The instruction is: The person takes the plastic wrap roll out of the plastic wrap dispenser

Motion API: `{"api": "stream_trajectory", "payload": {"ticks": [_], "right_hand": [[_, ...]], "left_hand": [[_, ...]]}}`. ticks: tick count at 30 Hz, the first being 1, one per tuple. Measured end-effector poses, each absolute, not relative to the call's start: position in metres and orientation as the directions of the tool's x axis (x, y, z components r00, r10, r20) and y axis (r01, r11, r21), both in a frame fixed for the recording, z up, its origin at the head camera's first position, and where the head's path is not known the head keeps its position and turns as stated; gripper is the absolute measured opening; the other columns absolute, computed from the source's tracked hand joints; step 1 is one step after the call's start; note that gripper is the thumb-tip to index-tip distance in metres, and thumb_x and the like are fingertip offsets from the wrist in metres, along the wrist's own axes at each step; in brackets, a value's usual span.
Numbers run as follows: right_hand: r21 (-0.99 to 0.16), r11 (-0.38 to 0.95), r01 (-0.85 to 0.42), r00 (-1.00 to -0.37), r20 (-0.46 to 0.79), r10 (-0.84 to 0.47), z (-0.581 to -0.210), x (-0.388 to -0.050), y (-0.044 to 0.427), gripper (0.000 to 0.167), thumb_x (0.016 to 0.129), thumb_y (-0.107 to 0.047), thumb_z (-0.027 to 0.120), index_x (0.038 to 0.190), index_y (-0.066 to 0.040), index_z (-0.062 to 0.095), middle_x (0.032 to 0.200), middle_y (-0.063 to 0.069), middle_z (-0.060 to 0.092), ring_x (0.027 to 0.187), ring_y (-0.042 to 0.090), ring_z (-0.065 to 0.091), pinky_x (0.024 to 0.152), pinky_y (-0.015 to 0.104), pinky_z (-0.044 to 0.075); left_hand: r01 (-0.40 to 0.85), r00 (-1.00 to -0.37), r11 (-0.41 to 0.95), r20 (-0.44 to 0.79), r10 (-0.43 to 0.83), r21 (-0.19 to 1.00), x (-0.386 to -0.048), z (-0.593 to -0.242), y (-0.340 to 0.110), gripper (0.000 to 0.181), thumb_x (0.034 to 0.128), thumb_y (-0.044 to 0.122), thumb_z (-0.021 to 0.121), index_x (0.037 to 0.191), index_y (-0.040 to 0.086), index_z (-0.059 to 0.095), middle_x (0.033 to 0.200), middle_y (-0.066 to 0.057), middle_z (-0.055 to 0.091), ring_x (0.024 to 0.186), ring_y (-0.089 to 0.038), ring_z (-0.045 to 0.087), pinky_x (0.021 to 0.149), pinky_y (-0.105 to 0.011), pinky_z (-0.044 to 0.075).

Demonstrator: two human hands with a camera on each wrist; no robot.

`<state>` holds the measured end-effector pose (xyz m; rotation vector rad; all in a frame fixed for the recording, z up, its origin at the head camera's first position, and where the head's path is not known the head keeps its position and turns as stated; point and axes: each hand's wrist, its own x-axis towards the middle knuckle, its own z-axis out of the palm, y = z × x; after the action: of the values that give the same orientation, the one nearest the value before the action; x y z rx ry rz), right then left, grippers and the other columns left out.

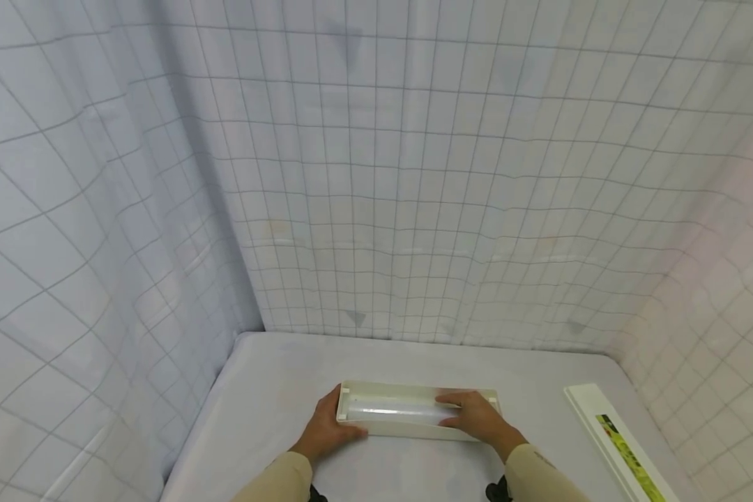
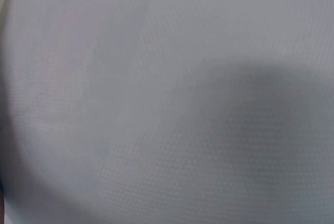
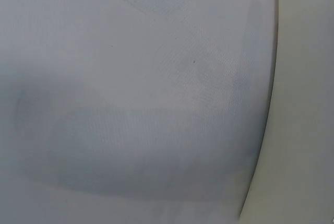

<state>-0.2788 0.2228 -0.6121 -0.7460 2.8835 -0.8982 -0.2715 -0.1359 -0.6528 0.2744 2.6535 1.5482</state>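
A long cream plastic box (image 1: 408,430) lies open-topped on the white table, roughly crosswise, in the head view. Inside it is a shiny, whitish translucent roll (image 1: 401,410), perhaps of plastic film. My left hand (image 1: 328,429) grips the box's left end, thumb along the near side and fingers around the far corner. Over the right end, my right hand (image 1: 480,418) reaches in, its thumb and fingers spread across the roll and pinching it. The right wrist view has the box's cream side wall (image 3: 305,98) along its right edge. Neither wrist view plainly shows the fingers' hold.
To the right lies a long white lid-like piece (image 1: 583,397) with a yellow-green label (image 1: 630,457). The white table (image 1: 276,369) ends at hanging white cloth with a grid pattern (image 1: 376,209) behind and on both sides.
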Motion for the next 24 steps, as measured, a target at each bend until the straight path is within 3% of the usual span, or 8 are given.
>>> {"api": "stream_trajectory", "payload": {"ticks": [8,14,17,24], "right_hand": [[-0.605,0.713,-0.355,-0.901,0.017,-0.434,-0.6107,-0.2783,0.2175,0.049,0.078,-0.021,0.088,0.123,-0.005,0.074,0.128,0.015,0.072,0.123,0.039,0.065,0.103,0.052,0.051],[-0.595,0.736,-0.321,-0.9,-0.051,-0.434,-0.6094,-0.28,0.215,0.052,0.079,-0.02,0.087,0.127,-0.006,0.072,0.133,0.016,0.069,0.128,0.04,0.061,0.106,0.056,0.047],[-0.583,0.744,-0.327,-0.898,-0.052,-0.436,-0.6074,-0.2804,0.2141,0.053,0.079,-0.02,0.087,0.128,-0.007,0.071,0.134,0.017,0.068,0.128,0.04,0.061,0.107,0.056,0.046],[-0.592,0.738,-0.323,-0.904,-0.037,-0.426,-0.6077,-0.2799,0.2152,0.05,0.08,-0.019,0.086,0.126,-0.006,0.072,0.132,0.016,0.069,0.126,0.04,0.062,0.106,0.054,0.048]], "left_hand": [[0.149,-0.979,0.485,0.06,0.194,0.862,-0.2727,-0.6543,-0.1366,0.102,0.0594,0.037,0.098,0.146,0.015,0.049,0.126,-0.001,0.064,0.117,-0.021,0.056,0.107,-0.05,0.044],[0.159,-0.975,0.462,0.065,0.212,0.873,-0.2743,-0.6576,-0.1366,0.094,0.0604,0.034,0.098,0.141,0.021,0.052,0.123,0.006,0.066,0.114,-0.016,0.059,0.106,-0.041,0.046],[0.146,-0.977,0.462,0.054,0.205,0.875,-0.2738,-0.6571,-0.1364,0.095,0.0613,0.035,0.097,0.143,0.022,0.05,0.125,0.006,0.065,0.118,-0.019,0.056,0.109,-0.045,0.044],[0.072,-0.99,0.496,0.002,0.14,0.866,-0.2685,-0.6514,-0.1356,0.113,0.0605,0.038,0.097,0.155,0.012,0.04,0.143,-0.011,0.056,0.138,-0.037,0.044,0.115,-0.061,0.035]]}}
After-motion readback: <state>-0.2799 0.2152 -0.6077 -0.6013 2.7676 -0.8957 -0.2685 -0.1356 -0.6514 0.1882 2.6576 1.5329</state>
